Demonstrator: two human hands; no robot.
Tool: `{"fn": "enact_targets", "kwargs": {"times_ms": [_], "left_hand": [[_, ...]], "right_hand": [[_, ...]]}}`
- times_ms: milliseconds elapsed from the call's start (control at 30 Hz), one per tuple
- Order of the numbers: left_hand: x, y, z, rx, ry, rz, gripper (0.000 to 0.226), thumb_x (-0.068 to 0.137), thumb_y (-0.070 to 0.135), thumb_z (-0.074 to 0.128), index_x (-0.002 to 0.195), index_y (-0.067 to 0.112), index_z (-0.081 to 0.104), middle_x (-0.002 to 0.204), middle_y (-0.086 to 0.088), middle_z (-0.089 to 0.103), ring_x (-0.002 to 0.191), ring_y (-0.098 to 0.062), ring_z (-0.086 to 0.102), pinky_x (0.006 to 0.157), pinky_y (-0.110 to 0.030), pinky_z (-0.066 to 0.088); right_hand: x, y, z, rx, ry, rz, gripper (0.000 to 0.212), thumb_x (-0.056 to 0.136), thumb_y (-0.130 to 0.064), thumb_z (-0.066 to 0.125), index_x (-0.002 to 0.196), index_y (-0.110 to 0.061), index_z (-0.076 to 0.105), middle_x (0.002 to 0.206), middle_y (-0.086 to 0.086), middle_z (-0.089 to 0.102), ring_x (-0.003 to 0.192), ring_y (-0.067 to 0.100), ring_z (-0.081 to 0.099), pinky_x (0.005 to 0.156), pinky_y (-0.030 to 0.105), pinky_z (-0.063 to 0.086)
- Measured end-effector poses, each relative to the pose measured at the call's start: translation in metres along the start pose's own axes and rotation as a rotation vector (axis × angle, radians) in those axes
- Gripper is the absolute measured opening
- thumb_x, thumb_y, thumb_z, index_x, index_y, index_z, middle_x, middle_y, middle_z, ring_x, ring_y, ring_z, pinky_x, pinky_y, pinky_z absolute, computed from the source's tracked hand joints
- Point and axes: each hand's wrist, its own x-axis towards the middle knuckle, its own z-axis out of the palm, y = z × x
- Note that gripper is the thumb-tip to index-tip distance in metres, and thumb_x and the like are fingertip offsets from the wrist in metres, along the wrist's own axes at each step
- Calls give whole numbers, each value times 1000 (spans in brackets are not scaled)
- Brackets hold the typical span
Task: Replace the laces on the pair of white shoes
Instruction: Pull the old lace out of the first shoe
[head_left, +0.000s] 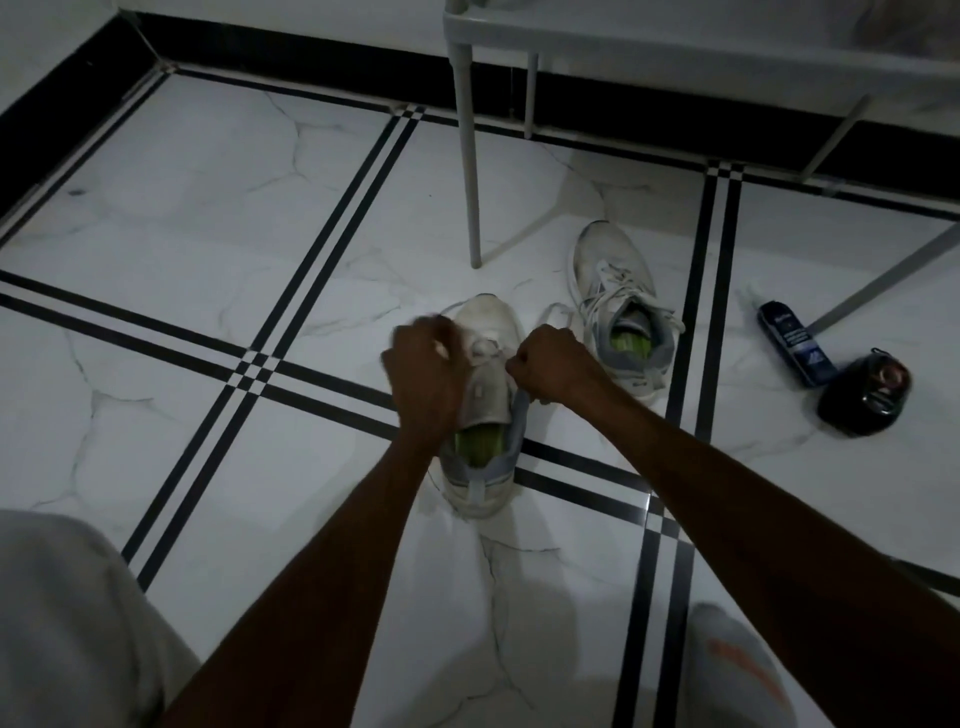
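Both my hands hover over the near shoe (483, 415) on the floor (208, 234): left hand (423, 364) and right hand (550, 366) fingers curled, pinching its lace (553, 312).

One shoe (485, 415) lies left of the other shoe (621, 306), bottle (795, 351) farther right.

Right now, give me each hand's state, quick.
Left hand: fingers curled, pinching the white lace at the near shoe.
Right hand: fist closed, gripping the lace on the shoe's other side.
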Motion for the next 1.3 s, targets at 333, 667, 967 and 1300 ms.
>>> {"fn": "enact_targets", "kwargs": {"times_ms": [333,667,967,1300], "left_hand": [[2,11,1,249,-381,327,32,81,40,64,110,29,72,109,4,70,119,-23,51,100,-45,26],[34,-14,-26,44,298,-391,16,87,22,57,100,20,65,100,0,65,100,-24,61,86,-38,40],[-8,20,10,243,-338,233,24,87,30,68,107,20,76,136,-6,57,129,-36,38,99,-45,33],[37,-18,-41,297,226,-410,22,92,24,61,110,16,69,119,-11,65,118,-33,51,90,-43,44]], "right_hand": [[-6,5,-15,110,-49,-40,41,92,-35,64,75,1,70,63,10,67,58,25,68,64,38,62],[1,15,-14,123,1,14,38,84,-38,69,85,0,73,80,18,73,71,28,72,70,43,63],[7,14,-14,33,6,-63,39,88,-43,64,79,-6,67,68,8,64,53,13,57,58,23,47],[5,18,-13,45,11,-66,38,88,-34,65,78,2,73,79,18,73,73,30,70,71,37,60]]}}
